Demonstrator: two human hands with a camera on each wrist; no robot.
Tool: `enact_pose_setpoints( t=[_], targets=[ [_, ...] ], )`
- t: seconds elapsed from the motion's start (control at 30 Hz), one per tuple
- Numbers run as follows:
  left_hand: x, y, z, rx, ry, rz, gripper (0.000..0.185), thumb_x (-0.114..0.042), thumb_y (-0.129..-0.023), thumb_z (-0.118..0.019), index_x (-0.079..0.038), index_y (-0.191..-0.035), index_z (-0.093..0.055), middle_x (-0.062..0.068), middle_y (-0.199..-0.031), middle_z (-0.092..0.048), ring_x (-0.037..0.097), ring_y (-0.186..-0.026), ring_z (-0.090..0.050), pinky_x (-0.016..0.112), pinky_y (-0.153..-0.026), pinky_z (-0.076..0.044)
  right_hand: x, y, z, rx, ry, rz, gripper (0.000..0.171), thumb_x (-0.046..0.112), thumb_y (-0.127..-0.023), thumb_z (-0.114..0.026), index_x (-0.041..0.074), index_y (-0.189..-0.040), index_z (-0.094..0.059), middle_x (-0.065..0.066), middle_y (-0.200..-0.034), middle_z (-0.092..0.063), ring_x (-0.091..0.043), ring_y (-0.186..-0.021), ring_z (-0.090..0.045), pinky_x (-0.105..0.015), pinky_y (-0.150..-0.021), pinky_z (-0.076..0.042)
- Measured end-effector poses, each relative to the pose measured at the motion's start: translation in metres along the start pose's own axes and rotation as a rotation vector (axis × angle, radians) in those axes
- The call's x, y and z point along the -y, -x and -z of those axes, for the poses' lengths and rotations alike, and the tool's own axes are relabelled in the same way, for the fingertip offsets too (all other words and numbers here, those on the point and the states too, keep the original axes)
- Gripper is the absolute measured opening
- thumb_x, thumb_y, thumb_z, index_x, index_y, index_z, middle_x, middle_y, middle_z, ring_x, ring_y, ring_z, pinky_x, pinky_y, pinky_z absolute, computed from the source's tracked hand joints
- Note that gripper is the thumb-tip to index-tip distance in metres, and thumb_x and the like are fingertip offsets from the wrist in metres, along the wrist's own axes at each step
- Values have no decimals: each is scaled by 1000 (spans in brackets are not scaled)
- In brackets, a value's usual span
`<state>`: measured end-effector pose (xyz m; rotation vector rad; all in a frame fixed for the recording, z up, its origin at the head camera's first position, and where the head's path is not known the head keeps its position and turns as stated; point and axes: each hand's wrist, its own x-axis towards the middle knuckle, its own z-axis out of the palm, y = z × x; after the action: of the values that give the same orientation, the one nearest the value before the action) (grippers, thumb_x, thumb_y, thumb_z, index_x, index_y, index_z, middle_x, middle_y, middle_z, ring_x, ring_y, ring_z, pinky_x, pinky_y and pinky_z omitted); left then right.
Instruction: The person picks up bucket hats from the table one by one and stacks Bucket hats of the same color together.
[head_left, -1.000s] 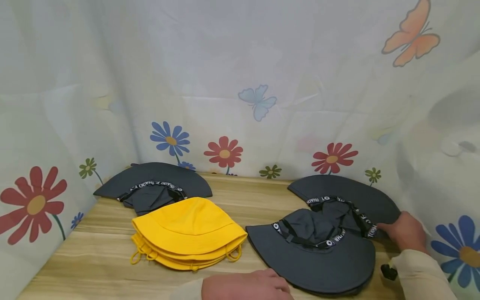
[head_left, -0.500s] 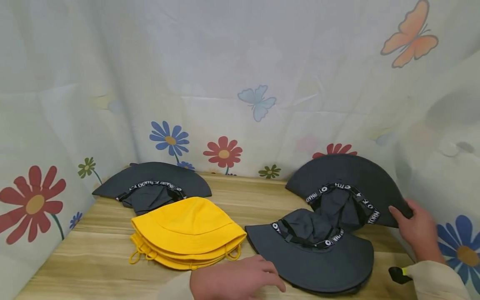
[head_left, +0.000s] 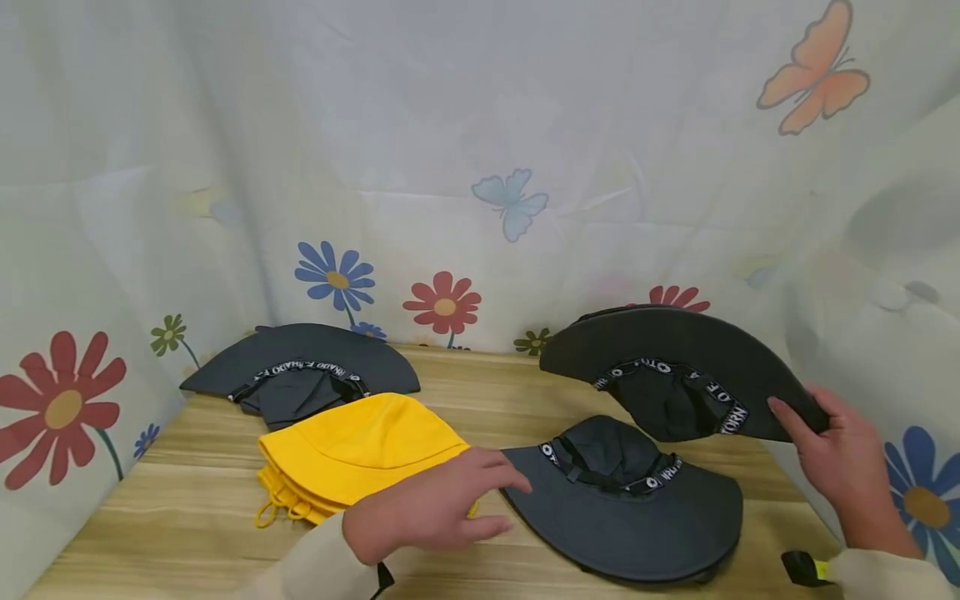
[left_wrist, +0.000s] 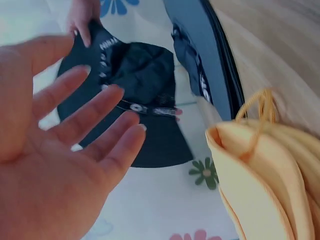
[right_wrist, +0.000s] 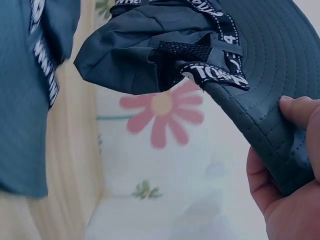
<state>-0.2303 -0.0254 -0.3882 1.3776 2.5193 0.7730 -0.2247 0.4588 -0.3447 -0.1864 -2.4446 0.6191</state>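
My right hand [head_left: 851, 458] pinches the wide brim of a dark grey sun hat [head_left: 675, 358] between thumb and fingers, holding it above the table at the right. In the right wrist view that hat [right_wrist: 270, 55] shows its stitched brim and lettered band. My left hand [head_left: 442, 504] hovers with spread fingers, holding nothing, in front of a stack of yellow bucket hats [head_left: 367, 450] and partly hiding it. Between the hands, another dark hat [head_left: 637, 517] lies on the table, apparently with more brim beneath it. The left wrist view shows the left palm [left_wrist: 60, 145] facing the raised hat.
One more dark hat [head_left: 307, 367] lies at the back left, behind the yellow stack and partly covered by it. The wooden table [head_left: 480, 400] meets a white flowered curtain [head_left: 450, 108] at the back and sides.
My right hand has lifted the back-right dark hat off the table and tilted it, separating it from the hat in front. My left hand has moved up and left, opening out before the yellow hats.
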Motion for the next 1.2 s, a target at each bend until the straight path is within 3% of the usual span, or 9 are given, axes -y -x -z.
enact_pose_setpoints(
  t=[0.1,0.2,0.33,0.5,0.63,0.83,0.97,1.07,1.2],
  targets=[
    [5,2,5,-124,95,99,52,-34,-99,-68,-28,-148,-49,-9,-126,-63,7,-112,-58,27,-101,-53,16,5,3,-35,-41,1,35,35,-99,-69,6,-119,-67,42,-77,-44,18,-67,-42,-18,-57,-36],
    [10,3,7,-277,258,155,68,-34,-101,-66,-28,-158,-31,-8,-110,-68,6,-97,-64,26,-93,-56,33,13,5,-54,-103,2,29,32,-98,-71,8,-113,-68,32,-69,-48,3,-58,-46,-21,-52,-35],
    [17,3,12,-402,662,223,74,-43,-106,-54,-27,-162,-8,8,-111,-73,16,-93,-72,27,-89,-59,49,27,2,-68,-217,23,15,24,-97,-73,15,-108,-69,14,-65,-51,-8,-56,-46,-24,-51,-35],
    [22,4,18,-372,1234,284,67,-59,-107,-34,-21,-159,-16,15,-116,-74,25,-95,-77,36,-90,-61,62,46,-6,-57,-341,59,11,9,-95,-73,11,-106,-72,13,-68,-53,-7,-62,-47,-22,-54,-37],
    [23,11,21,-337,1498,220,63,-65,-106,-26,-22,-152,-31,7,-112,-78,25,-96,-78,43,-94,-59,68,60,-10,-38,-462,116,14,-8,-91,-70,-1,-103,-71,14,-71,-59,-7,-64,-51,-20,-56,-41],
    [22,20,22,-448,1586,175,48,-57,-109,-31,-18,-118,-57,3,-108,-79,25,-99,-78,47,-92,-59,65,64,-16,93,-907,318,25,-26,-88,-59,-18,-110,-66,-1,-107,-73,-10,-96,-67,-13,-77,-56],
    [20,22,21,-550,1543,227,21,-32,-112,-42,-15,-105,-52,2,-102,-67,16,-90,-77,35,-88,-61,64,65,-19,184,-1082,441,25,-28,-89,-53,-23,-111,-63,-13,-129,-63,-19,-115,-61,-17,-88,-57],
    [19,23,21,-632,1472,243,4,-15,-110,-47,-15,-106,-45,7,-110,-56,14,-90,-74,28,-86,-61,71,68,-18,179,-1050,386,27,-27,-90,-53,-22,-113,-64,-17,-148,-49,-21,-133,-48,-16,-95,-54],
    [16,27,25,-693,1417,158,26,-5,-107,-48,-18,-128,-39,14,-144,-45,20,-112,-70,35,-92,-59,87,68,-18,211,-1115,237,48,-20,-97,-46,-9,-144,-48,-8,-166,-24,-12,-142,-41,-15,-95,-53]
  ],
)
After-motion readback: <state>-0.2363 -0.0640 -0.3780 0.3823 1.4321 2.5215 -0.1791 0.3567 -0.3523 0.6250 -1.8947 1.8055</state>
